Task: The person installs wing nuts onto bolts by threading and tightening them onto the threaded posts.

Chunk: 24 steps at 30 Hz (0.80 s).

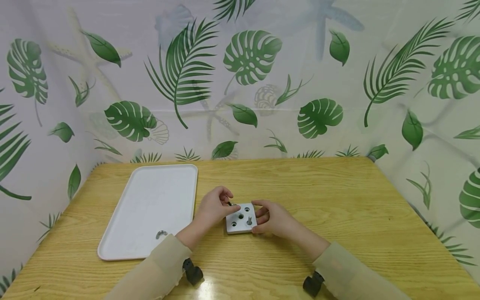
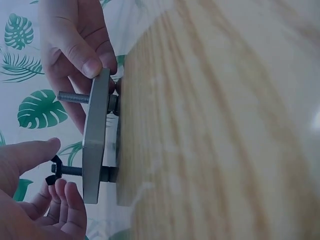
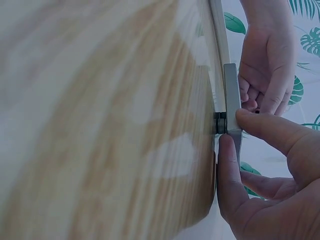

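Silvery square metal plate [image 1: 241, 225], drilled with round holes, mid-surface [image 1: 300, 183], at three o'clock from smooth white tray [image 1: 150, 204] (raised rim, rounded corners). Right grip [image 1: 276, 219] pinches the plate's three-o'clock edge. Left grip [image 1: 214, 207], at its eleven, seems to pinch black wing nut [image 2: 58, 170] on threaded bolt [image 2: 73, 171]; contact partly hidden. Bare threaded stud [image 1: 249, 221] at plate's five. Curved shiny piece [image 1: 161, 234] on tray, five o'clock. Surface wood-grained.

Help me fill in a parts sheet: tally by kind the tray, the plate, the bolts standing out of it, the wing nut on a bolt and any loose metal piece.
Tray: 1
Metal plate: 1
Bolts: 2
Wing nut: 1
Small metal piece, lying loose: 1
Total: 6
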{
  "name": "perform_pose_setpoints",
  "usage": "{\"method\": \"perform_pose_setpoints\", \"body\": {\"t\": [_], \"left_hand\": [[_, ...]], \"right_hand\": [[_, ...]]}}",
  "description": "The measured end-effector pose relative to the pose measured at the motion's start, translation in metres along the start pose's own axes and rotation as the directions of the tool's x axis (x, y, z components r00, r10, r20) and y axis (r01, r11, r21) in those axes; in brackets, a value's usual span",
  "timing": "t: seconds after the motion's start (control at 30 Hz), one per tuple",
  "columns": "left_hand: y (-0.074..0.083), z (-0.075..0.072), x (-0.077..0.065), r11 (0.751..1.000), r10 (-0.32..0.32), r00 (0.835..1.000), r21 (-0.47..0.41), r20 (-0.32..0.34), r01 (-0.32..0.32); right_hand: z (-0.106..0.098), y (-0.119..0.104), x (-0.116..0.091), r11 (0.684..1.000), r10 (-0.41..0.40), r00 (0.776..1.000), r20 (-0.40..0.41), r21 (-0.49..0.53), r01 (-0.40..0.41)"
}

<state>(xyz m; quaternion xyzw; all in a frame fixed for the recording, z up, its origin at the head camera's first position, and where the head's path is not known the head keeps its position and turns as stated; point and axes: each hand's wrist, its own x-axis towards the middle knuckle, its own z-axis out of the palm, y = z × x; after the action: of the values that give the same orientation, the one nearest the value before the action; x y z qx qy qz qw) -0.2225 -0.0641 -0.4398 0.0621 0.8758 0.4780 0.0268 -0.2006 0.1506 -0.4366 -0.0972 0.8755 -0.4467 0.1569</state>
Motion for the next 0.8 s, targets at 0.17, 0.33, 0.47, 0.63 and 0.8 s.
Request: {"method": "perform_pose_setpoints", "body": {"t": [0.17, 0.33, 0.47, 0.63, 0.8], "left_hand": [[-0.0002, 0.0011, -0.0007, 0.999, -0.003, 1.000, -0.047, 0.000, 0.003], [0.0002, 0.0026, -0.0003, 1.000, -0.014, 1.000, -0.019, -0.005, 0.014], [0.0015, 0.0023, -0.0001, 1.000, -0.008, 1.000, -0.007, -0.004, 0.008], [0.0024, 0.0002, -0.0009, 0.997, -0.001, 1.000, -0.076, 0.006, 0.002], [0.0016, -0.0021, -0.0007, 0.985, 0.008, 1.000, -0.174, 0.003, -0.008]], "right_hand": [[0.0009, -0.0017, -0.0013, 1.000, -0.012, 1.000, 0.011, -0.003, 0.012], [0.0006, -0.0025, -0.0031, 1.000, -0.015, 1.000, 0.011, -0.004, 0.015], [0.0009, -0.0025, -0.0031, 1.000, -0.015, 1.000, 0.010, 0.002, 0.015], [0.0012, -0.0023, -0.0027, 1.000, -0.011, 1.000, 0.010, -0.002, 0.011], [0.0005, -0.0024, -0.0021, 1.000, -0.005, 1.000, 0.008, 0.004, 0.005]]}}
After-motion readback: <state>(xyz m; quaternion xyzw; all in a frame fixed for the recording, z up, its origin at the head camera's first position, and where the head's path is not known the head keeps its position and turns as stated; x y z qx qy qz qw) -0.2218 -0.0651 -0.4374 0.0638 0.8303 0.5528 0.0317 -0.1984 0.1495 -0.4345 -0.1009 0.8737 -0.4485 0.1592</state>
